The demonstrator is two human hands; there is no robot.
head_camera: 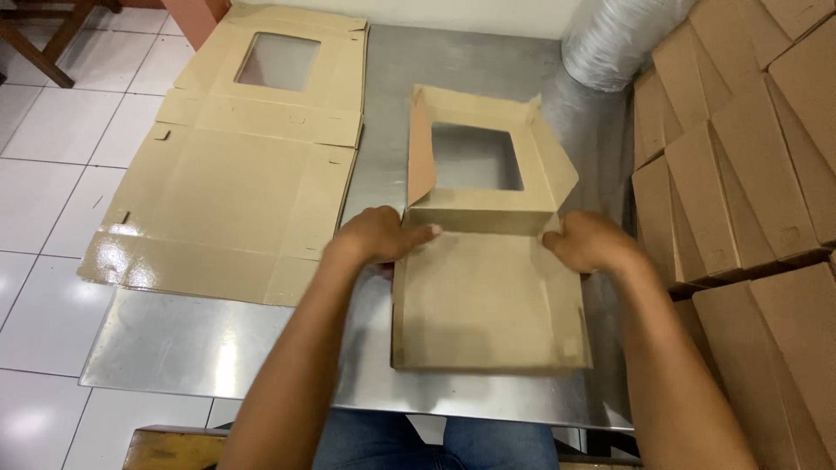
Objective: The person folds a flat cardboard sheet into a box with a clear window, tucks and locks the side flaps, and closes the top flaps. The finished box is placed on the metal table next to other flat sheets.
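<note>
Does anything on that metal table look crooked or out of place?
Only the flat cardboard sheet: its left part hangs past the edge of the metal table, over the tiled floor. The half-folded window box between the hands looks undamaged.

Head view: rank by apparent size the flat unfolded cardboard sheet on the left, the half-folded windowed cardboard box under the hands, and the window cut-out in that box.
1. Flat unfolded brown cardboard sheet, largest.
2. Half-folded brown cardboard box, though it lies nearer the camera, so the gap is unsure.
3. Square window cut-out, clearly smallest.
</note>
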